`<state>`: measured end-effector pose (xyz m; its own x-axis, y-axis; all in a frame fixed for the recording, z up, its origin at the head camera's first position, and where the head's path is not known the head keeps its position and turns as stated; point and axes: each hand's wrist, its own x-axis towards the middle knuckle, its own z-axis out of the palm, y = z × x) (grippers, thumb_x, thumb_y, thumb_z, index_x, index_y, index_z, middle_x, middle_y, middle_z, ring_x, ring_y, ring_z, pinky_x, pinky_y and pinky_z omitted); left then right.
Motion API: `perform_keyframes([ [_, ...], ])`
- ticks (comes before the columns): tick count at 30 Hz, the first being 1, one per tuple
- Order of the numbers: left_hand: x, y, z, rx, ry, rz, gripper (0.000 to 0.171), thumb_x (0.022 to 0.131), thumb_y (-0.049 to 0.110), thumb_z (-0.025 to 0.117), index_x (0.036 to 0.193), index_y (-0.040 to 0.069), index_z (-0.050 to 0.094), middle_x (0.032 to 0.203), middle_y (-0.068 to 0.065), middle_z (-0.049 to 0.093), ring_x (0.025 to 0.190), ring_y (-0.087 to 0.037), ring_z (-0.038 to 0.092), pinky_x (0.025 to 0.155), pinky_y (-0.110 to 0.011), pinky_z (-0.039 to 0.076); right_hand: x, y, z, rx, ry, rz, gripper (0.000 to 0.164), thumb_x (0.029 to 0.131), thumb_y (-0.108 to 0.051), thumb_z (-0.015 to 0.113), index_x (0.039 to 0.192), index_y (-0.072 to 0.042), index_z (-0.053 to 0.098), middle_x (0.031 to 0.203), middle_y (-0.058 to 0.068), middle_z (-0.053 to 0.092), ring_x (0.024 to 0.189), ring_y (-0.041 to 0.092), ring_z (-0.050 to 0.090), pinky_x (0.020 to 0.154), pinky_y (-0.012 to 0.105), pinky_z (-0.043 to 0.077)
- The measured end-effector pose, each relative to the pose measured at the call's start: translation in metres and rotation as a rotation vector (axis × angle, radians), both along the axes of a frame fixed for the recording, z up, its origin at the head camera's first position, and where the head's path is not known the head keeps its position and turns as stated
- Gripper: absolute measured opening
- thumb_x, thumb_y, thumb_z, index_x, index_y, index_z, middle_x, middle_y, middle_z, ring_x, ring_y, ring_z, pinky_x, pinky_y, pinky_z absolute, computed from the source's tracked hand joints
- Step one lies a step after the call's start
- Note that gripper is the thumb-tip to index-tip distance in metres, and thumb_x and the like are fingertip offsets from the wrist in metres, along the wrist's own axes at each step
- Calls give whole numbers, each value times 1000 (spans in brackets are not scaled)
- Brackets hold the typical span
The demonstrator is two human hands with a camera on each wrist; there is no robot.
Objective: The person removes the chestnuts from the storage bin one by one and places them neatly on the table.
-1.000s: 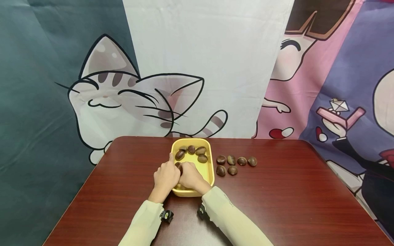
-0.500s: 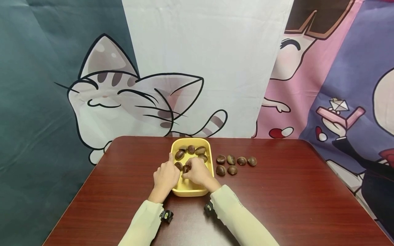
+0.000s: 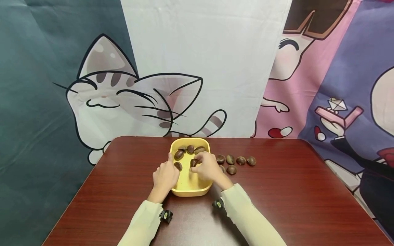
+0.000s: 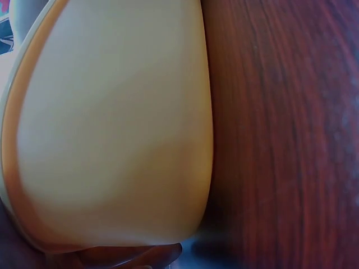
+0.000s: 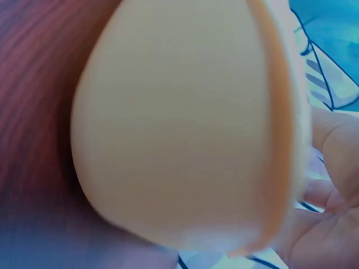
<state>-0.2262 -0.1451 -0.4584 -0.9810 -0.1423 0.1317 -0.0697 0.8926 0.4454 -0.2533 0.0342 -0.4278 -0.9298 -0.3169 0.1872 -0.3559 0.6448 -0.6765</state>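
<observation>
A yellow rectangular box stands on the table with several brown chestnuts inside, among them one by its left wall. My left hand grips the box's left side, index finger stretched along the rim. In the left wrist view, its fingers lie against the outside of the box, partly out of frame. Over the box's right half, my right hand pinches a chestnut between thumb and fingers. Part of the right hand shows beyond the rim in the right wrist view; the chestnut is hidden there.
Right of the box, several chestnuts lie in two rows on the dark red table; one is partly covered by the right hand. A printed cloth with a cartoon cat hangs behind the table's far edge.
My right hand has moved right and slightly up across the box, carrying a chestnut from near the left hand. The left hand has stayed at the box's left side.
</observation>
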Motion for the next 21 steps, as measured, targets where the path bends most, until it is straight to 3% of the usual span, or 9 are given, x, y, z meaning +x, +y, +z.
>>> perform_keyframes([
  [6, 0, 0, -1, 0, 24, -4, 63, 92, 14, 39, 154, 4, 34, 65, -9, 54, 51, -27, 51, 45, -41, 39, 0, 25, 7, -67, 6, -39, 39, 72, -18, 88, 105, -4, 73, 96, 5, 70, 92, 23, 68, 77, 38, 54],
  [13, 0, 0, -1, -9, 40, 0, 62, 91, 15, 40, 153, 4, 37, 74, -14, 62, 56, -30, 55, 47, -45, 42, -4, 56, 6, -121, -22, -88, 36, 72, -16, 87, 103, -3, 73, 86, 2, 71, 80, 16, 68, 68, 32, 54],
  [21, 1, 0, 0, 6, 27, -7, 63, 92, 14, 39, 153, 4, 35, 64, -10, 54, 50, -26, 50, 44, -40, 38, -5, 81, 8, -149, -38, -124, 39, 72, -18, 86, 105, -2, 72, 88, 6, 73, 82, 20, 70, 69, 34, 54],
])
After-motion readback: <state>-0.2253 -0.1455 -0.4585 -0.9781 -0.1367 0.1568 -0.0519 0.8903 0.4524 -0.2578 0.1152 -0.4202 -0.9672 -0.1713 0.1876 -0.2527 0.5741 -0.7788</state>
